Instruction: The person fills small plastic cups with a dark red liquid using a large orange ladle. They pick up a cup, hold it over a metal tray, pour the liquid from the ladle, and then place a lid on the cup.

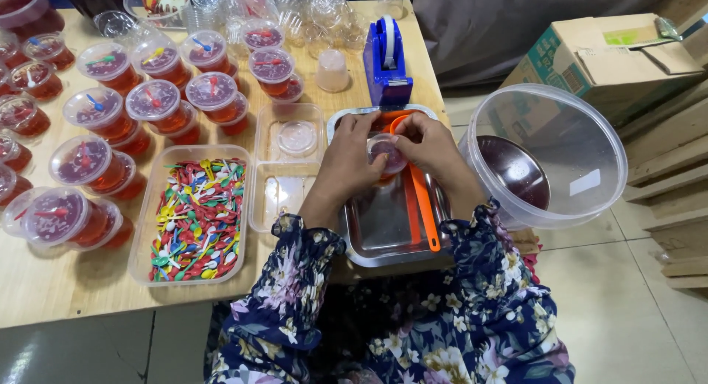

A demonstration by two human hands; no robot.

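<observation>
A: Holding a small lidded cup (pixel 386 154) between both hands, we're right over the steel tray (pixel 383 229). Our left hand (pixel 346 163) wraps it from nine o'clock, fingers curled close around the side.

B: And our right hand (pixel 431 144) pinches the rim from three o'clock, thumb and fingertips closed on the lid edge. Whether that lid is fully seated, we cannot tell.

A: The orange scoop (pixel 420 199) lies in the tray just under our right wrist. We judge that a dropped wrist could knock its handle and jolt the cup.

B: If we press unevenly, the lid might pop on one side and red liquid could spill into the tray.

A: At nine o'clock sit two clear trays (pixel 287 166), then the tub of coloured spoons (pixel 195 218).

B: Farther, at ten o'clock, the filled cups (pixel 155 104) stand stacked close together; a careless reach could topple them, we think.

A: At twelve o'clock the blue tape dispenser (pixel 386 59) stands just past the tray. At two o'clock, the big clear bowl (pixel 549 151) hangs near the table edge.
</observation>
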